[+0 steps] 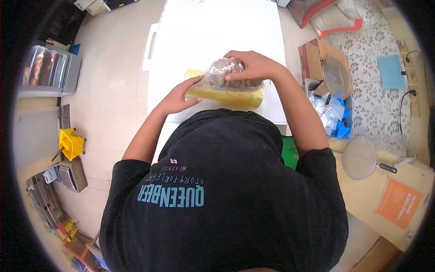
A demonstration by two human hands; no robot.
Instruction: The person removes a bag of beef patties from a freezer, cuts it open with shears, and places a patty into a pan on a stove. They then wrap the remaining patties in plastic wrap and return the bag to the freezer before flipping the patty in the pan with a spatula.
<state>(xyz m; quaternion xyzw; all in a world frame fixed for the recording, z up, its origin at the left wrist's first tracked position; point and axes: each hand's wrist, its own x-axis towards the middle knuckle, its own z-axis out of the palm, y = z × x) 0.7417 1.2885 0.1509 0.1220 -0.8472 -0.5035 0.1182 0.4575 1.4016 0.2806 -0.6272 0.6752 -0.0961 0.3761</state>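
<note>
While clear drawers (47,68) stand at the far left, a yellow bucket (71,143) sits lower on the pale tiled floor (115,81), with a grey bin (72,176) just below it. Further right comes the left hand (176,97), at the left end of a yellow roll (217,95) that lies crosswise on a white table (213,27). It is partly open, thumb well parted from the fingers and reaching the roll's near side, while the fingertips lie over the roll by the left end of a clear plastic bag (226,70); whether they grip the film or only rest on it, I cannot tell. The bag, with something brown inside, is at the middle of the table's near part, over the far side of the roll. From the right, the right hand (253,67) is closed around the bag, fingers curled over its far side and thumb pressed on its upper face. Below, a black shirt (226,195) with blue lettering fills the centre. Past the table's right edge stand a cardboard box (310,59) and, lower, a heap of clear and blue plastic (333,113). A round sieve (359,157) and an orange sign (400,203) lie at the lower right.
</note>
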